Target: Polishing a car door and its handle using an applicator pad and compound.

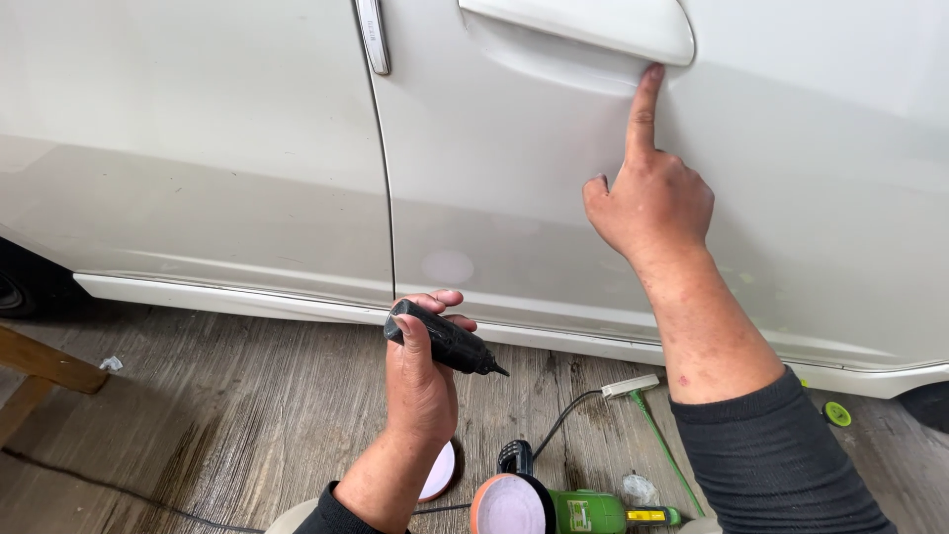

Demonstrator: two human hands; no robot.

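- A green power polisher with an orange round pad [534, 506] lies on the grey wooden plank floor [217, 415], nearest the camera.
- The left hand [420, 381] has its fingers wrapped tight on a black tapered pen-like tool [445, 339], tip pointing right.
- The right hand [652, 203] has 1 index finger out, the others curled, touching the white car door [514, 198] just under the white door handle [583, 25].

Grey plank floor [247, 415] carries green polisher [554, 506] and white pad [440, 473].
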